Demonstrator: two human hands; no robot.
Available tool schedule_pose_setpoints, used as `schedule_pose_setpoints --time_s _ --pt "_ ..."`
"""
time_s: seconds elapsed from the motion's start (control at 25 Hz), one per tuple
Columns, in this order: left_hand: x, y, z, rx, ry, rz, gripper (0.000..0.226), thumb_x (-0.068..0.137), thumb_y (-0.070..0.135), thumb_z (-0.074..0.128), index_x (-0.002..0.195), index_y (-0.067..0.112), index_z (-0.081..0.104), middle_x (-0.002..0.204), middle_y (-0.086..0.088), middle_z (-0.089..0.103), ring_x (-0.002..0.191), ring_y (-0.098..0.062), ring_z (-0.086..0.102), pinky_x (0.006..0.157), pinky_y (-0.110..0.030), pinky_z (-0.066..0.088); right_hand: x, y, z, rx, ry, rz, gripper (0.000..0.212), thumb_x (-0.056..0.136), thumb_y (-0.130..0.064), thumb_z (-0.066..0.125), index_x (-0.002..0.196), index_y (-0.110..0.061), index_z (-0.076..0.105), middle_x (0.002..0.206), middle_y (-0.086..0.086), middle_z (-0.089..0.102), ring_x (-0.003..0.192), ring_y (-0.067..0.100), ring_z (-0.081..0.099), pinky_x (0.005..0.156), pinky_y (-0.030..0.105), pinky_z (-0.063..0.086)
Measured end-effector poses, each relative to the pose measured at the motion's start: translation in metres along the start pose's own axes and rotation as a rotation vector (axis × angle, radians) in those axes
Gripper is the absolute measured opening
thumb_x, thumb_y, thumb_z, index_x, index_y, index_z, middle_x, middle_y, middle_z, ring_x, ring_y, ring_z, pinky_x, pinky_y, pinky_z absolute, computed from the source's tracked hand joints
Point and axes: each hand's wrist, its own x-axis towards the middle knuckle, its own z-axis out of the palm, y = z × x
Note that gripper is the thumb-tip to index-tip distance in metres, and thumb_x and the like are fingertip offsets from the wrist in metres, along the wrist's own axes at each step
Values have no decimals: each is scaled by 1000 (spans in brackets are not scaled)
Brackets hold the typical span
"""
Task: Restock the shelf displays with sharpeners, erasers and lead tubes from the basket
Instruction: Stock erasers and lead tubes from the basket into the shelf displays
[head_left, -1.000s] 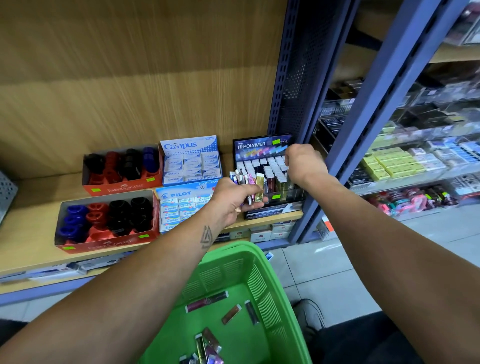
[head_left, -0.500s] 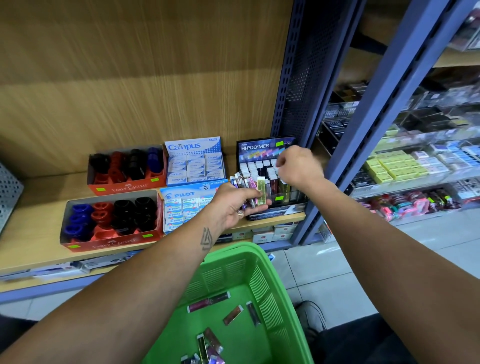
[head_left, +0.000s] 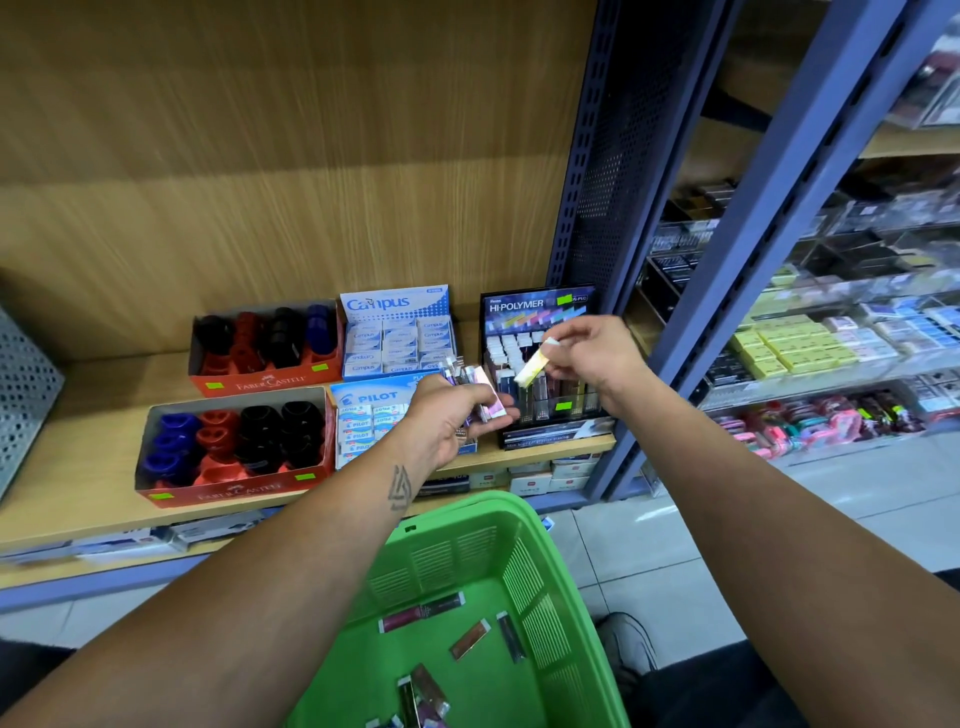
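My left hand (head_left: 451, 415) holds a bunch of lead tubes (head_left: 475, 387) in front of the Pilot eraser box (head_left: 371, 415). My right hand (head_left: 592, 353) pinches a single yellow lead tube (head_left: 532, 366) just in front of the black Hi-Polymer lead display (head_left: 540, 332). The green basket (head_left: 467, 525) sits below my arms with several lead tubes (head_left: 421, 618) lying loose on its bottom. Two red Faber-Castell sharpener boxes (head_left: 234, 447) stand on the left of the shelf, and a Campus eraser box (head_left: 397, 338) stands behind the Pilot box.
A blue metal upright (head_left: 769, 249) rises right of the display, with further stocked shelves (head_left: 810, 348) beyond it. A perforated grey panel (head_left: 23, 384) stands at the far left. The wooden shelf edge (head_left: 104, 525) runs above a lower shelf of boxes. A shoe (head_left: 631, 644) shows on the tiled floor.
My right hand has come out of the lead display and now pinches a yellow tube in front of it. My left hand keeps its bunch of tubes.
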Motion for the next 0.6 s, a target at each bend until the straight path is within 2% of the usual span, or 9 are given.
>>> schedule_pose_setpoints --time_s 0.08,0.16,0.24,0.4,0.52,0.6 --pt "3 2 -3 9 28 9 15 85 -18 55 97 -9 50 94 -34 69 85 -44 72 68 -40 62 14 -5 -13 -215 140 -89 10 88 -1 70 85 -10 70 76 7 71 69 19 71 69 31 60" --pt "5 3 -1 7 25 8 18 85 -18 57 99 -8 50 98 -33 69 82 -43 73 67 -42 62 25 -10 -23 -583 141 -175 10 88 -6 71 82 -13 72 78 5 72 74 21 72 76 36 60" --pt "5 1 5 -4 5 6 23 85 -18 59 100 -5 49 106 -31 62 82 -44 72 67 -43 62 28 -14 -27 -796 104 -201 14 88 -7 70 77 -16 72 81 3 70 78 22 70 79 37 60" --pt "6 0 14 -32 -22 -1 27 84 -18 62 103 -4 49 117 -30 55 79 -44 72 63 -39 63 27 -17 -28 -783 63 -250 13 88 -7 69 79 -15 74 79 0 68 81 20 68 80 33 58" --pt "5 -3 13 -27 -26 -15 40 84 -17 63 119 -8 45 121 -30 55 78 -44 73 58 -35 62 27 -12 -29 -968 7 -255 15 87 -7 71 77 -19 70 87 4 70 84 23 67 82 35 58" --pt "6 -6 12 -37 -35 -15 42 84 -17 62 118 -2 42 121 -30 55 78 -43 73 58 -35 62 27 -8 -28 -1036 -1 -223 16 88 -4 69 80 -18 69 92 7 72 85 24 69 83 37 59"
